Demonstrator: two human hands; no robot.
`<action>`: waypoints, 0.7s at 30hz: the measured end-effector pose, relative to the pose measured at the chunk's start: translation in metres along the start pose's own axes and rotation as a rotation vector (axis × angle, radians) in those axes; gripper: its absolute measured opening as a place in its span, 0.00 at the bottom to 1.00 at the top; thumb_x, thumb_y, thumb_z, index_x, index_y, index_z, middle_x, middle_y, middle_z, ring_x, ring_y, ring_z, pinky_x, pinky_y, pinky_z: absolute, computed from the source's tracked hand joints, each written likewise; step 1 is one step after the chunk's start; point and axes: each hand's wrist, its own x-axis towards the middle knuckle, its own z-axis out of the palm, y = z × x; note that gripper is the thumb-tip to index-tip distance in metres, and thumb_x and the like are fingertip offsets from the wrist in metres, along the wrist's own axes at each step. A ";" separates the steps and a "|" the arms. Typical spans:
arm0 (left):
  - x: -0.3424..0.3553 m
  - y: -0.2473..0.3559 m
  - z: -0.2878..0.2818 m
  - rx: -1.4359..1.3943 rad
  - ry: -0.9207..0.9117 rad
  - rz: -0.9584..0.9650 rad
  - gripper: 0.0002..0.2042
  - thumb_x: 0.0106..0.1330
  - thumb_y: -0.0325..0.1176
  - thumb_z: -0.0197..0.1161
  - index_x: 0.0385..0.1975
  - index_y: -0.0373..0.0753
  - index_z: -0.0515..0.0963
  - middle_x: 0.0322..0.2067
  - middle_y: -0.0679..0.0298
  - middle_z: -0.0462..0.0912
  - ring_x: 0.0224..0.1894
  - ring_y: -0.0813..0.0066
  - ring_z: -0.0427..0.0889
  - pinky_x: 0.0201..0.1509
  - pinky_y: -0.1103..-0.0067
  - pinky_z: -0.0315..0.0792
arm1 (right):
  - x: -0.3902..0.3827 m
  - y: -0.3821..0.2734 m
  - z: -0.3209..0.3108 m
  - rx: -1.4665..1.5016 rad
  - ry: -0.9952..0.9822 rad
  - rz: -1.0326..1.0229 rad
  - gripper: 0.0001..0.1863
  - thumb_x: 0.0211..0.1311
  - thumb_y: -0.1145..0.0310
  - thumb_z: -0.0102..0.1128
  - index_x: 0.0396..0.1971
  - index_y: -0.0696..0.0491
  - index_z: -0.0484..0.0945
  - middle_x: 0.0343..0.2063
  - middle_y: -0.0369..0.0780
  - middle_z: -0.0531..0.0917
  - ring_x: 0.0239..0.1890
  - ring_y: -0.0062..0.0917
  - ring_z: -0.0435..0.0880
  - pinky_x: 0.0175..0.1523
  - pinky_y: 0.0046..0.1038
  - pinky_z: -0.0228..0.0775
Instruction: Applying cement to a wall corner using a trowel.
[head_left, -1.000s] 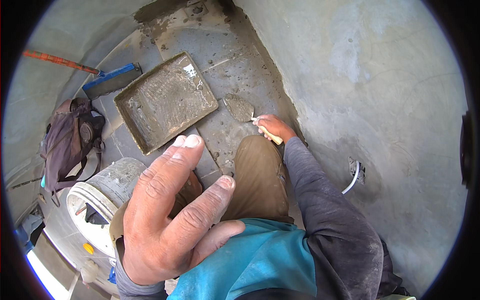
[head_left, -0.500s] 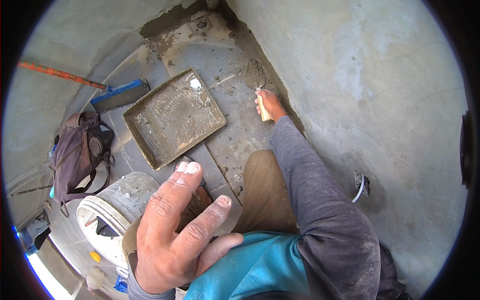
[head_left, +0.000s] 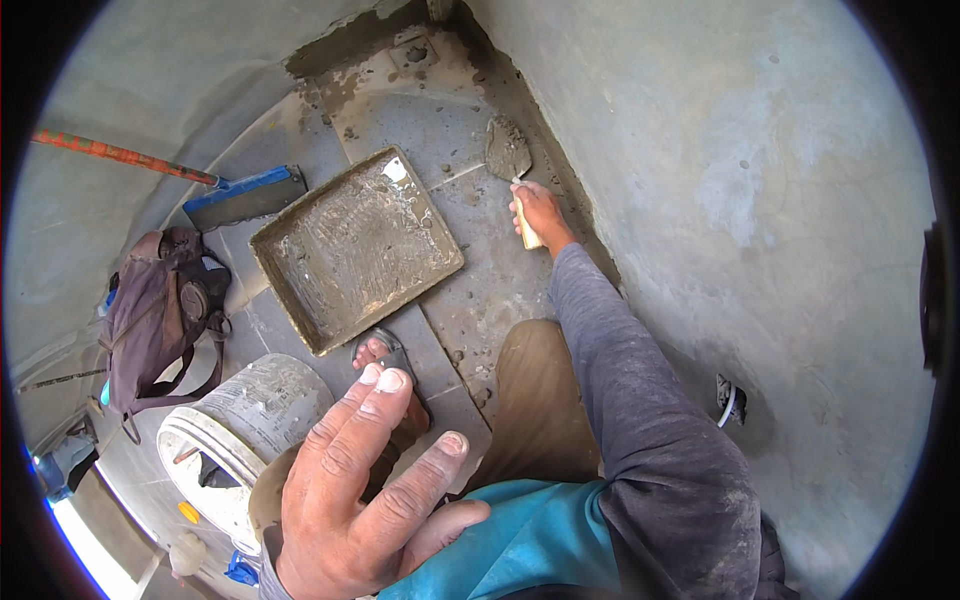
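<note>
My right hand (head_left: 536,215) is closed on the pale wooden handle of a pointed trowel (head_left: 508,145), whose mortar-covered blade rests at floor level near the foot of the right wall. Just left of it lies a shallow rectangular tray (head_left: 355,250) smeared with grey mortar. My left hand (head_left: 365,485) hangs in the lower middle, fingers apart and holding nothing, above my leg and beside a tipped white bucket (head_left: 250,400).
A dark backpack (head_left: 165,315) and a blue-edged blade tool (head_left: 240,200) with an orange pole (head_left: 115,150) lie along the left wall. A white conduit (head_left: 726,408) emerges from the right wall (head_left: 780,250). My sandaled foot (head_left: 375,352) is below the tray. A drain (head_left: 414,55) sits at the far corner.
My right hand has carried the trowel forward, away from my knee and closer to the wall's base. The floor objects appear lower in the view. My left hand stays open.
</note>
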 end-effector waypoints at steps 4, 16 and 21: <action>0.003 -0.006 -0.004 0.009 -0.001 -0.010 0.26 0.50 0.55 0.71 0.43 0.43 0.82 0.56 0.42 0.73 0.56 0.45 0.76 0.58 0.60 0.72 | -0.006 -0.001 0.012 -0.067 -0.197 0.110 0.20 0.62 0.58 0.56 0.48 0.55 0.72 0.29 0.39 0.78 0.22 0.25 0.75 0.24 0.30 0.72; 0.026 -0.025 -0.012 -0.100 -0.016 0.000 0.23 0.53 0.42 0.72 0.45 0.35 0.80 0.58 0.40 0.71 0.55 0.46 0.78 0.56 0.65 0.74 | 0.122 -0.089 0.052 0.059 -0.114 -0.063 0.20 0.68 0.56 0.50 0.46 0.59 0.71 0.29 0.43 0.79 0.22 0.28 0.78 0.25 0.32 0.76; 0.027 -0.029 -0.015 -0.135 -0.015 -0.058 0.23 0.53 0.42 0.73 0.45 0.36 0.80 0.58 0.42 0.71 0.57 0.45 0.76 0.58 0.64 0.73 | 0.132 -0.090 0.058 0.130 -0.077 -0.070 0.20 0.69 0.56 0.49 0.47 0.59 0.71 0.30 0.43 0.78 0.23 0.28 0.79 0.26 0.32 0.77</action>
